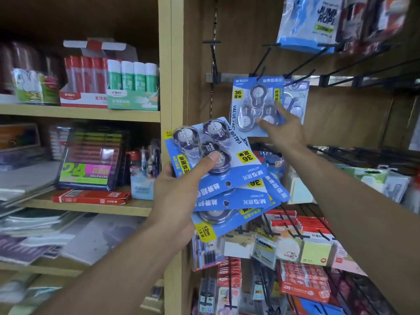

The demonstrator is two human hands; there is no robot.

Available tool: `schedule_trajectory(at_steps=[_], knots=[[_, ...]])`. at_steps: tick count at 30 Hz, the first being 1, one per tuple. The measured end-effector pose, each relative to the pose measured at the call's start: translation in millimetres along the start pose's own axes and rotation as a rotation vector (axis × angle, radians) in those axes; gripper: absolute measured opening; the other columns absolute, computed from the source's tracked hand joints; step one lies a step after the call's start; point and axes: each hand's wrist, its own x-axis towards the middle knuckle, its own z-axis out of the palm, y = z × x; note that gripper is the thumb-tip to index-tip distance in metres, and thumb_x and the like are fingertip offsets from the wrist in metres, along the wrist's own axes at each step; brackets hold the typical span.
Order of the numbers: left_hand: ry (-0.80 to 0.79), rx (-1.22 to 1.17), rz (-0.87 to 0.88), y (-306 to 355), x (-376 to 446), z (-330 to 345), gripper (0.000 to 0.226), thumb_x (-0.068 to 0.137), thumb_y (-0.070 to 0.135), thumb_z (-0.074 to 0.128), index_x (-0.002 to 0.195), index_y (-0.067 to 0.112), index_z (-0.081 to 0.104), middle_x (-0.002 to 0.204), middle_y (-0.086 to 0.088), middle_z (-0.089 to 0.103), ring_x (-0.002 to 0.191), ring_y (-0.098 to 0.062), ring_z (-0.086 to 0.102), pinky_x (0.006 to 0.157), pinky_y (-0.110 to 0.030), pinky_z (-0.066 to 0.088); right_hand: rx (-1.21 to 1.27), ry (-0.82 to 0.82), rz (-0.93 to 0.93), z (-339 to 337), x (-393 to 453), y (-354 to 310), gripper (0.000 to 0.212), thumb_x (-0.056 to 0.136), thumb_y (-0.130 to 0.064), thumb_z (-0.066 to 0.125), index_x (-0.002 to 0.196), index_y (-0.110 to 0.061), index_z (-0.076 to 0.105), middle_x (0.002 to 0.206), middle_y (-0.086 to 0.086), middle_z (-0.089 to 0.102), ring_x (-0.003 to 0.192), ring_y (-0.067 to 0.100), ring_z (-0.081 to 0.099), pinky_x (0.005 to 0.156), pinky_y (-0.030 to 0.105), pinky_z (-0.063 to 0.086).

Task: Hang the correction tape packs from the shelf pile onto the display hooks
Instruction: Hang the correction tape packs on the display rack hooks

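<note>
Now | left hand (179, 196) fingers grasping fanned packs (227, 178) | right hand (284, 130) fingers spread, touching hung pack (254, 103) | empty hooks (302, 62) beside

The left hand (179, 196) holds a fan of packs (218, 169) in front of the shelf post (170, 64). Up and to the right, one pack (254, 103) hangs on a hook (259, 67), the right hand (284, 130) touching its lower edge. Another pack (295, 96) hangs just behind it. Glue sticks (134, 73) stand on the shelf (79, 112) to the left.
</note>
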Motion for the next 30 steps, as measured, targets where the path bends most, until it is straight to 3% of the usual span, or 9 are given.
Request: schedule_trajectory(at_steps=[4, 8, 9, 12, 18, 21, 24, 27, 30], knots=[[0.014, 0.018, -0.015, -2.0, 0.2, 0.3, 0.069, 0.053, 0.034, 0.090, 0.118, 0.020, 0.073, 0.098, -0.004, 0.083, 0.087, -0.031, 0.081, 0.083, -0.056, 0.064, -0.310, -0.202, -0.009, 2.7, 23.1, -16.7, 0.081, 0.090, -0.051, 0.070, 0.158, -0.031, 0.032, 0.153, 0.008, 0.051, 0.133, 0.029, 0.054, 0.104, 0.037, 0.044], [0.005, 0.025, -0.027, -1.0, -2.9, -1.0, 0.060, 0.061, 0.030, 0.090, 0.118, 0.020, 0.073, 0.098, -0.005, 0.083, 0.088, -0.032, 0.081, 0.083, -0.057, 0.064, -0.421, -0.261, 0.014, 2.7, 40.1, -15.8, 0.080, 0.096, -0.042, 0.065, 0.161, -0.031, 0.020, 0.144, 0.008, 0.058, 0.087, 0.029, 0.070, 0.086, 0.034, 0.054], [0.000, 0.028, -0.028, -0.7, -3.5, -1.3, 0.057, 0.065, 0.028, 0.090, 0.119, 0.020, 0.073, 0.099, -0.006, 0.083, 0.088, -0.032, 0.081, 0.082, -0.057, 0.064, -0.465, -0.281, 0.020, 2.0, 43.7, -12.8, 0.081, 0.098, -0.039, 0.064, 0.162, -0.030, 0.016, 0.139, 0.010, 0.062, 0.087, 0.029, 0.069, 0.087, 0.034, 0.053], [-0.007, 0.047, -0.031, -0.3, -6.3, -2.3, 0.053, 0.067, 0.028, 0.089, 0.117, 0.020, 0.073, 0.096, -0.006, 0.083, 0.084, -0.031, 0.081, 0.073, -0.053, 0.066, -0.557, -0.329, 0.023, -1.0, 49.6, -6.8, 0.086, 0.098, -0.033, 0.065, 0.163, -0.029, 0.008, 0.141, 0.014, 0.060, 0.115, 0.033, 0.064, 0.095, 0.034, 0.048], [-0.022, 0.062, -0.032, -8.6, -7.2, -6.3, 0.059, 0.061, 0.031, 0.088, 0.116, 0.017, 0.073, 0.097, -0.006, 0.083, 0.084, -0.030, 0.081, 0.078, -0.051, 0.066, -0.510, -0.190, 0.008, -13.1, 27.3, -7.0, 0.073, 0.088, -0.033, 0.069, 0.155, -0.022, 0.040, 0.147, 0.009, 0.055, 0.126, 0.029, 0.059, 0.099, 0.036, 0.050], [-0.016, 0.028, -0.028, -16.6, -5.5, -7.5, 0.058, 0.061, 0.031, 0.088, 0.115, 0.017, 0.073, 0.097, -0.006, 0.083, 0.083, -0.029, 0.081, 0.071, -0.048, 0.067, -0.340, -0.146, -0.117, -22.7, -10.9, -24.9, 0.051, 0.089, -0.035, 0.072, 0.138, -0.025, 0.059, 0.126, 0.002, 0.065, 0.106, 0.018, 0.064, 0.086, 0.030, 0.047], [0.000, -0.004, -0.010, -26.2, -4.8, -6.7, 0.058, 0.062, 0.030, 0.089, 0.116, 0.016, 0.073, 0.098, -0.004, 0.083, 0.084, -0.028, 0.081, 0.071, -0.047, 0.067, -0.053, -0.334, -0.150, -34.2, -73.0, -48.0, 0.031, 0.089, -0.043, 0.074, 0.117, -0.032, 0.069, 0.110, -0.004, 0.071, 0.087, 0.008, 0.066, 0.082, 0.029, 0.051], [0.015, -0.014, 0.038, -36.2, -1.4, -4.7, 0.048, 0.070, 0.025, 0.090, 0.114, 0.014, 0.073, 0.100, -0.006, 0.083, 0.089, -0.030, 0.080, 0.074, -0.050, 0.066, -0.071, -0.542, -0.156, -39.5, -123.7, -52.3, 0.042, 0.077, -0.064, 0.074, 0.116, -0.053, 0.062, 0.110, -0.026, 0.068, 0.101, -0.010, 0.063, 0.090, 0.017, 0.049], [0.019, 0.011, 0.076, -43.8, -0.2, -1.3, 0.041, 0.073, 0.022, 0.089, 0.110, 0.015, 0.073, 0.098, -0.005, 0.083, 0.088, -0.029, 0.081, 0.073, -0.048, 0.065, -0.223, -0.531, -0.167, -39.8, -143.7, -43.3, 0.090, 0.062, -0.087, 0.067, 0.142, -0.051, 0.048, 0.140, -0.026, 0.053, 0.127, -0.003, 0.052, 0.109, 0.031, 0.044]])
